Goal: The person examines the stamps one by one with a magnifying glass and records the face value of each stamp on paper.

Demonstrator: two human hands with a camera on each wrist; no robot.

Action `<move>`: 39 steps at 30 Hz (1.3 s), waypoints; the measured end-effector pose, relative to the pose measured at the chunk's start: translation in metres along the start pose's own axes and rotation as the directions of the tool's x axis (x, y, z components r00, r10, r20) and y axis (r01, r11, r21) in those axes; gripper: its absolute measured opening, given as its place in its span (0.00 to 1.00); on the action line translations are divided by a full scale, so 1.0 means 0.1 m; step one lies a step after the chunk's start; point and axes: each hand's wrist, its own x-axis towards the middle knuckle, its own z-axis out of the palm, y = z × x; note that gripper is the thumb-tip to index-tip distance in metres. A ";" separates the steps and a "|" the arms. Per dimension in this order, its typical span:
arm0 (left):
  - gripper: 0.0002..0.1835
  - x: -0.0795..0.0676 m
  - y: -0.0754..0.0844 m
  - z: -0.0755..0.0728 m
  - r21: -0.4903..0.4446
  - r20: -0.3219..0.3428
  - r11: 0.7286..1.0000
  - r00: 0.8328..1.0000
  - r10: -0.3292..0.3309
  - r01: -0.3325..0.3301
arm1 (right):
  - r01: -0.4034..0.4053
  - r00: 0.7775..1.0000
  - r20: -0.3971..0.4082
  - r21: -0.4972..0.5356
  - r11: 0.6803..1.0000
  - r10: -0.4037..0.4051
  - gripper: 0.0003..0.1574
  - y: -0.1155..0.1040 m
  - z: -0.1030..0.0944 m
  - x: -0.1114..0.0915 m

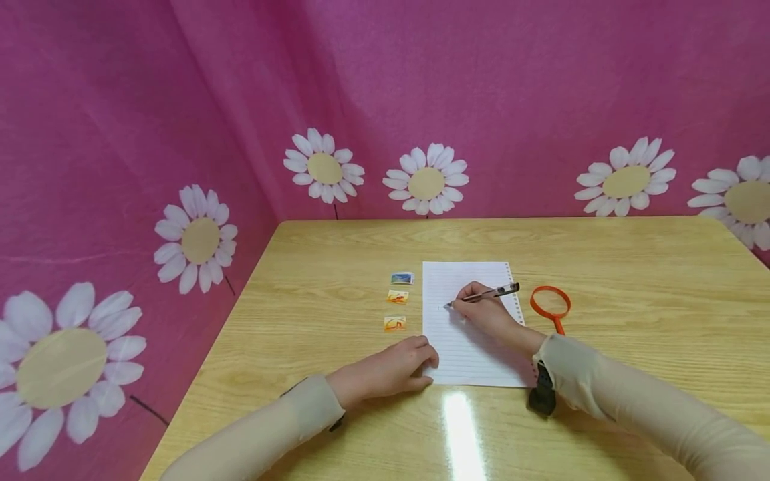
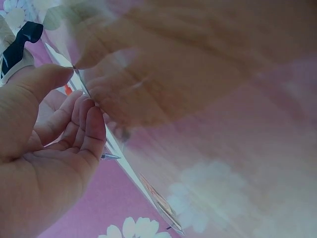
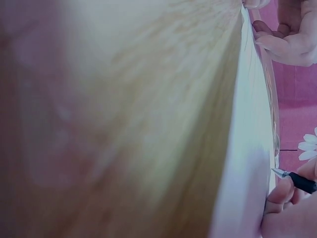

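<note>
A lined sheet of paper (image 1: 463, 357), with punched holes along its right edge, lies on the table. My right hand (image 1: 490, 318) grips a pen (image 1: 494, 292) with its tip down at the upper left part of the sheet, where a faint small mark shows. The pen's metal tip also appears in the right wrist view beside the fingers (image 3: 282, 191). My left hand (image 1: 397, 367) rests at the lower left edge of the paper, its fingertips touching that edge and its fingers loosely bent. From the left wrist view, its palm (image 2: 49, 178) holds nothing.
Left of the paper lie three small stamp-like pictures: a blue one (image 1: 402, 278), a yellow-orange one (image 1: 398, 296) and another yellow-orange one (image 1: 395, 324). Close to the right forearm is a red magnifying glass (image 1: 559, 326). A pink flowered cloth (image 1: 511, 100) hangs behind the wooden table (image 1: 650, 280).
</note>
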 end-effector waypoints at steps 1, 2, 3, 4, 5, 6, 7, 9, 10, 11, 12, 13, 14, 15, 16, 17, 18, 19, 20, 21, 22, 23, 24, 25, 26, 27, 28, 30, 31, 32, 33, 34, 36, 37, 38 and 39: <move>0.12 0.00 0.00 0.00 -0.002 0.003 1.000 1.000 -0.005 0.005 | -0.001 1.000 -0.003 -0.001 1.000 0.001 0.06 0.00 0.01 0.00; 0.12 0.00 0.00 0.01 -0.003 0.005 1.000 1.000 -0.009 0.009 | -0.003 1.000 -0.005 -0.005 1.000 0.003 0.05 0.00 0.01 0.00; 0.11 0.00 0.00 0.01 -0.003 0.008 1.000 1.000 -0.014 0.014 | -0.002 1.000 -0.004 -0.006 1.000 0.002 0.05 0.00 0.02 -0.01; 0.11 0.00 0.00 0.01 -0.003 0.013 1.000 1.000 -0.020 0.020 | -0.004 1.000 -0.004 -0.010 1.000 0.004 0.05 0.00 0.02 -0.01; 0.11 0.00 0.00 0.01 -0.005 0.016 1.000 1.000 -0.024 0.024 | -0.006 1.000 -0.003 -0.015 1.000 0.006 0.05 0.01 0.02 -0.01; 0.11 0.00 0.01 0.01 -0.008 0.017 1.000 0.999 -0.027 0.027 | 0.000 1.000 -0.001 -0.022 1.000 0.000 0.05 0.01 0.01 -0.01; 0.11 0.00 0.00 0.01 -0.010 0.016 1.000 1.000 -0.025 0.025 | 0.000 1.000 0.001 -0.027 1.000 0.000 0.05 0.00 0.01 -0.02; 0.11 0.00 0.00 0.01 -0.020 0.017 0.999 1.000 -0.025 0.025 | 0.000 1.000 0.006 -0.040 0.999 0.000 0.05 0.00 0.00 -0.02; 0.11 0.01 0.00 0.02 -0.024 0.017 0.999 1.000 -0.025 0.025 | 0.002 1.000 0.010 -0.047 0.999 -0.002 0.05 0.00 0.00 -0.03; 0.11 0.01 -0.01 0.02 -0.033 0.019 0.999 0.999 -0.027 0.027 | 0.001 1.000 0.011 -0.048 0.999 0.000 0.04 -0.01 0.00 -0.03; 0.11 0.01 -0.01 0.01 -0.047 0.021 0.998 0.999 -0.031 0.032 | 0.003 1.000 0.016 -0.051 0.999 -0.002 0.04 -0.01 -0.01 -0.03; 0.10 0.01 -0.02 0.01 -0.067 0.023 0.997 0.999 -0.036 0.037 | 0.001 1.000 0.015 -0.051 0.999 0.000 0.04 -0.02 -0.01 -0.04; 0.10 0.01 -0.03 0.01 -0.093 0.025 0.995 0.999 -0.041 0.043 | 0.004 1.000 0.017 -0.052 0.999 -0.003 0.04 -0.02 -0.02 -0.04; 0.10 0.01 -0.03 0.01 -0.119 0.027 0.992 0.999 -0.047 0.049 | 0.004 1.000 0.018 -0.051 0.999 -0.003 0.04 -0.02 -0.02 -0.04; 0.10 0.01 -0.04 0.01 -0.143 0.029 0.988 0.998 -0.052 0.056 | 0.009 1.000 0.024 -0.052 0.999 -0.008 0.04 -0.02 -0.03 -0.04; 0.10 0.01 -0.05 0.00 -0.171 0.031 0.983 0.998 -0.058 0.062 | 0.009 1.000 0.026 -0.047 0.999 -0.007 0.04 -0.02 -0.03 -0.04; 0.10 0.01 -0.06 0.00 -0.197 0.033 0.978 0.998 -0.061 0.067 | 0.017 0.999 0.032 -0.048 0.999 -0.015 0.04 -0.02 -0.03 -0.04; 0.09 0.02 -0.07 0.00 -0.216 0.034 0.974 0.997 -0.063 0.069 | 0.019 0.999 0.037 -0.044 0.999 -0.017 0.04 -0.03 -0.04 -0.04; 0.09 0.01 -0.07 -0.01 -0.230 0.034 0.971 0.997 -0.063 0.069 | 0.023 0.999 0.045 -0.040 0.999 -0.021 0.04 -0.03 -0.04 -0.03; 0.09 0.01 -0.07 -0.01 -0.239 0.035 0.968 0.997 -0.063 0.069 | 0.026 0.998 0.052 -0.035 0.999 -0.024 0.04 -0.03 -0.04 -0.03; 0.09 0.01 -0.08 -0.02 -0.248 0.036 0.966 0.997 -0.062 0.069 | 0.029 0.998 0.058 -0.033 0.999 -0.027 0.04 -0.03 -0.05 -0.03; 0.09 0.01 -0.08 -0.02 -0.255 0.036 0.965 0.998 -0.059 0.066 | 0.027 0.998 0.062 -0.031 0.999 -0.025 0.04 -0.03 -0.05 -0.03; 0.10 0.02 -0.08 -0.02 -0.259 0.036 0.964 0.998 -0.057 0.065 | 0.027 0.997 0.067 -0.031 0.999 -0.025 0.04 -0.04 -0.05 -0.03; 0.10 0.02 -0.08 -0.03 -0.260 0.036 0.964 0.998 -0.056 0.063 | 0.021 0.997 0.069 -0.029 0.999 -0.019 0.04 -0.04 -0.05 -0.03; 0.10 0.02 -0.09 -0.03 -0.260 0.037 0.964 0.998 -0.054 0.062 | 0.019 0.997 0.069 -0.029 0.999 -0.017 0.04 -0.04 -0.05 -0.03; 0.09 0.02 -0.09 -0.03 -0.259 0.036 0.964 0.998 -0.054 0.062 | 0.015 0.998 0.069 -0.030 0.999 -0.013 0.03 -0.04 -0.04 -0.02; 0.09 0.02 -0.09 -0.03 -0.260 0.036 0.964 0.998 -0.056 0.063 | 0.012 0.997 0.071 -0.034 0.999 -0.010 0.03 -0.04 -0.04 -0.02; 0.09 0.02 -0.10 -0.03 -0.259 0.038 0.964 0.998 -0.059 0.067 | 0.008 0.997 0.076 -0.036 0.999 -0.006 0.03 -0.04 -0.04 -0.01; 0.09 0.02 -0.10 -0.02 -0.260 0.040 0.963 0.997 -0.061 0.069 | 0.006 0.997 0.076 -0.037 0.999 -0.003 0.03 -0.04 -0.04 -0.01; 0.09 0.03 -0.10 -0.02 -0.260 0.041 0.963 0.997 -0.060 0.069 | 0.006 0.997 0.079 -0.037 0.999 -0.003 0.03 -0.04 -0.04 -0.01; 0.09 0.03 -0.10 -0.02 -0.262 0.041 0.963 0.997 -0.061 0.070 | 0.005 0.997 0.081 -0.039 0.999 -0.002 0.03 -0.03 -0.04 0.00; 0.09 0.03 -0.10 -0.02 -0.262 0.042 0.963 0.997 -0.061 0.070 | 0.007 0.996 0.084 -0.044 0.999 -0.003 0.03 -0.03 -0.04 0.00; 0.09 0.04 -0.10 -0.02 -0.262 0.041 0.963 0.997 -0.058 0.067 | 0.009 0.997 0.083 -0.046 0.999 -0.005 0.03 -0.02 -0.05 0.00; 0.09 0.05 -0.10 -0.02 -0.262 0.040 0.963 0.998 -0.055 0.064 | 0.012 0.996 0.085 -0.049 0.999 -0.008 0.04 -0.02 -0.05 0.00; 0.09 0.05 -0.11 -0.02 -0.262 0.040 0.963 0.998 -0.054 0.063 | 0.017 0.996 0.087 -0.049 0.999 -0.012 0.04 -0.01 -0.05 0.00; 0.09 0.05 -0.11 -0.02 -0.264 0.041 0.962 0.998 -0.055 0.064 | 0.021 0.996 0.089 -0.051 0.998 -0.017 0.04 -0.01 -0.05 0.00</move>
